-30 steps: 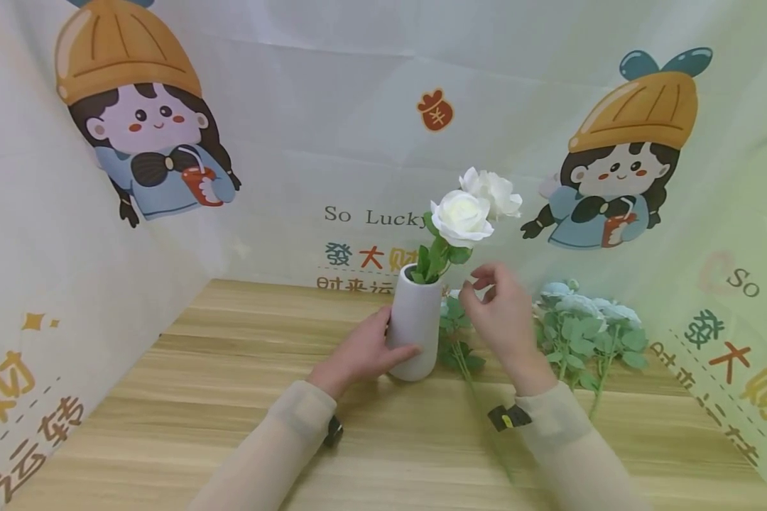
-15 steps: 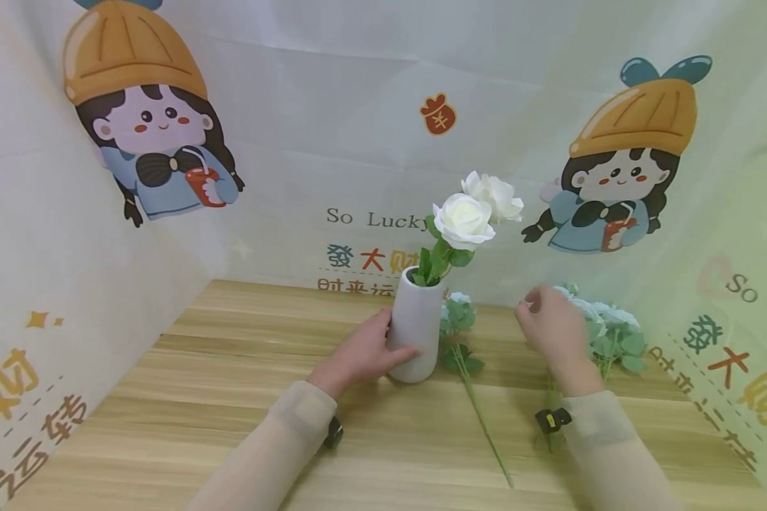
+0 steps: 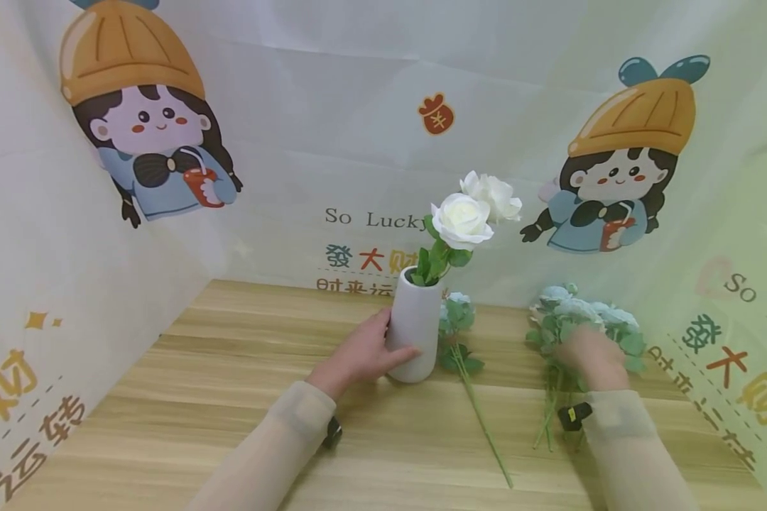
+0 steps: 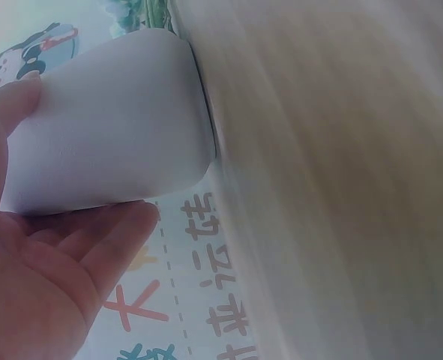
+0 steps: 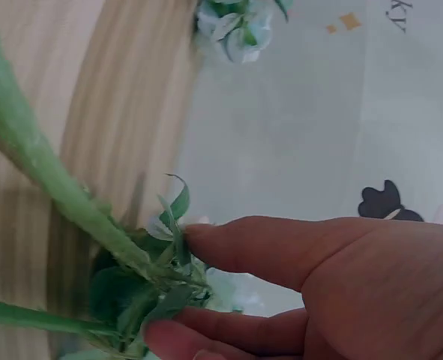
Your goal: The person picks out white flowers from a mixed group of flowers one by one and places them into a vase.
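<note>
My left hand (image 3: pixel 364 351) grips the lower body of a white vase (image 3: pixel 415 333), thumb on the near side and fingers on the far side. In the left wrist view, the vase (image 4: pixel 116 124) lies between thumb and fingers (image 4: pixel 124 240). White roses (image 3: pixel 463 220) with green leaves stand in the vase, leaning right. My right hand (image 3: pixel 594 355), blurred in the head view, is at a bunch of pale blue flowers (image 3: pixel 575 309). In the right wrist view, thumb and fingers stand apart on either side of leaves (image 5: pixel 172 300) by a green stem (image 5: pixel 56 176).
A separate pale blue flower (image 3: pixel 460 312) lies just right of the vase, its long stem (image 3: pixel 486 429) pointing toward the front of the wooden table (image 3: pixel 166 397). Printed cloth (image 3: pixel 332 106) closes off the back and sides.
My right hand has moved from beside the vase rightward and down to the pale blue bunch. The left hand and vase have stayed in place.
</note>
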Demonstrator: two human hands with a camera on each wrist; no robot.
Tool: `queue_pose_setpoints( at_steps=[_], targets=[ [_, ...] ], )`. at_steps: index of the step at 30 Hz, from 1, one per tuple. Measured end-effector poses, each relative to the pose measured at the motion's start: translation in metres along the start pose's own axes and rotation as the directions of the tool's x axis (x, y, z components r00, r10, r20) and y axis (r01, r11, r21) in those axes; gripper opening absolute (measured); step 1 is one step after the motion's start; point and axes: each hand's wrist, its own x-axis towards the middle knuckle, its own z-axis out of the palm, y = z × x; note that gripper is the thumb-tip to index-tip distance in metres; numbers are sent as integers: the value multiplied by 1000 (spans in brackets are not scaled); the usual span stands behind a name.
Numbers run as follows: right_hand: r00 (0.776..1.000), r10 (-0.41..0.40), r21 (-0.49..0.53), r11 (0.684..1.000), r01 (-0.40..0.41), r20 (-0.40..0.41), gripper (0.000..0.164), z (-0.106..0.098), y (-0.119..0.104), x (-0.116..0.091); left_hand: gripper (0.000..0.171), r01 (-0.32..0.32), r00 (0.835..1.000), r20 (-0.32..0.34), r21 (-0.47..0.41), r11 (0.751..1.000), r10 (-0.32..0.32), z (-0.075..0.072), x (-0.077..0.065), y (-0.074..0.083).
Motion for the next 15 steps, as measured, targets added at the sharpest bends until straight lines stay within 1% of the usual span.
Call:
queue_pose_setpoints(
  at_steps=[1,4,8,13,15],
  targets=[
    [1000,-9,4,1000,9,-2,64,2,1,0,89,1,1000,1,1,1000,-1,0,0,0],
    [999,-34,23,999,34,13,53,5,5,1,89,1,1000,2,13,1000,-1,1,0,0],
    [998,-49,53,998,47,40,44,5,6,0,89,1,1000,8,23,1000,-1,1,0,0],
    [997,-44,106,994,38,56,40,2,8,-1,88,4,1000,12,26,1000,-5,1,0,0],
    [998,-45,124,992,39,44,35,-1,7,-3,88,3,1000,12,23,1000,-3,1,-1,0]
  ],
)
